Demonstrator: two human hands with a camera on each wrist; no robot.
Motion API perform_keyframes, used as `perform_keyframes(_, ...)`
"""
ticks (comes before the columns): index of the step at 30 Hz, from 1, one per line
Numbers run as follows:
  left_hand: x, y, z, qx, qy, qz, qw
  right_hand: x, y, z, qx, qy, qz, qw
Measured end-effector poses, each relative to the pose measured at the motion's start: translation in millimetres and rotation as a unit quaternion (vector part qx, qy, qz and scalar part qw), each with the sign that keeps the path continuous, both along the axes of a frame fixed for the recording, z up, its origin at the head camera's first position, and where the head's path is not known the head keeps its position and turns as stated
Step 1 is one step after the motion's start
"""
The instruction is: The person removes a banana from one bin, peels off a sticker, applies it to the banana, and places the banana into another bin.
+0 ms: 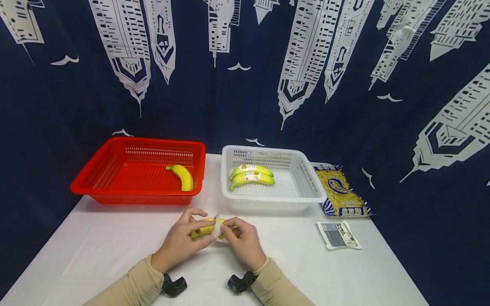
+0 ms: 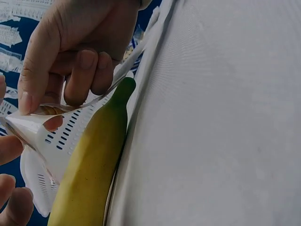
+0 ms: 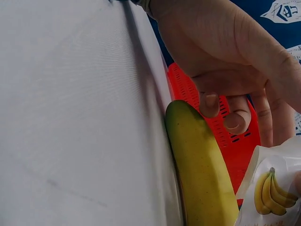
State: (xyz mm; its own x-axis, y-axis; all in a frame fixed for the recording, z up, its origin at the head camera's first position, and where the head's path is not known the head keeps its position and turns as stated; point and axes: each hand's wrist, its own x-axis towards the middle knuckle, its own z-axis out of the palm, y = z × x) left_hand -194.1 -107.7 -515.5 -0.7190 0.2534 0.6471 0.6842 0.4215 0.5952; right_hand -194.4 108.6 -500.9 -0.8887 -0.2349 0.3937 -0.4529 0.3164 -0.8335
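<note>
Between the two hands, close to the near edge of a white table (image 1: 115, 246), lies a yellow banana (image 1: 204, 228). The left hand (image 1: 183, 240) curls its fingers around the banana's left part, thumb along the front. The right hand (image 1: 242, 241) sits just beside it, almost touching, and pinches a small white sticker label (image 1: 217, 228) against the banana's right end. In the right wrist view this label (image 3: 273, 188) shows a printed picture of bananas, and the banana (image 3: 200, 165) lies flat on the tablecloth with the left hand's fingers (image 3: 221, 101) bent over it. In the left wrist view the banana (image 2: 91, 165) runs along the cloth while the right hand (image 2: 77, 52) holds the thin white label (image 2: 28, 127) by its edge.

Beyond the left hand, well apart, stands a red basket (image 1: 111, 163) with one banana (image 1: 183, 176) lying inside near its right wall. Beyond the right hand stands a white basket (image 1: 306, 178) holding two bananas (image 1: 250, 175) side by side, each with a label on it. Just right of the white basket lies a yellow and blue snack bag (image 1: 342, 191). Nearer than the bag, off to the right of the right hand, lies a small grey packet (image 1: 338, 234). Behind everything hangs a dark blue curtain (image 1: 57, 102) printed with white buildings.
</note>
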Motion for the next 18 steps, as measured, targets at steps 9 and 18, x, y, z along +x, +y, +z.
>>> perform_keyframes(9, -1.1, 0.5, -2.1, 0.016, 0.022, -0.006, 0.9996, 1.5, -2.4, -0.7, 0.004, 0.006, 0.005, 1.000)
perform_keyframes(18, -0.9, -0.3, 0.8, 0.003, -0.001, 0.002, 1.0000, 1.0, -1.8, -3.0, 0.019, 0.020, 0.019, 0.999)
